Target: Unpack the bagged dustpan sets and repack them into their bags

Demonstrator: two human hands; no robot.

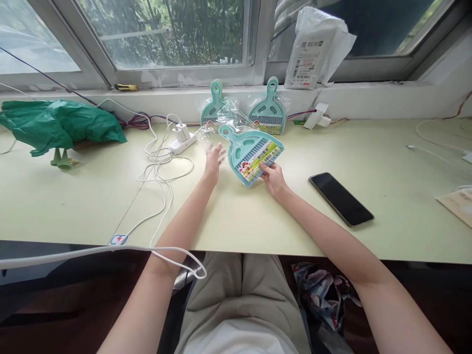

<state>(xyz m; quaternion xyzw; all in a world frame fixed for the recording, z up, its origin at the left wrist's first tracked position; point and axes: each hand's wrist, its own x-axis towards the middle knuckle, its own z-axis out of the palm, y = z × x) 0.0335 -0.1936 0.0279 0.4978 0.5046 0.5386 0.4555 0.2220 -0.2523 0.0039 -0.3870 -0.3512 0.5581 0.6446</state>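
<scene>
My right hand (275, 181) grips the lower right edge of a mint-green mini dustpan and brush set (247, 147), thumb on its printed label. The set is tilted above the table, its looped handle pointing up and left. My left hand (214, 164) is just left of the dustpan, apart from it, fingers spread and slightly blurred, with nothing visible held. Behind, two more mint dustpan sets, one on the left (213, 105) and one on the right (268, 110), lean against the wall in clear plastic wrap.
A black phone (341, 198) lies to the right. On the left are a white power strip (183, 142), tangled white cables (158, 164) and a green plastic bag (62, 123). A white package (309, 51) and a yellow-handled tool (126, 87) rest on the sill. One cable crosses my left forearm.
</scene>
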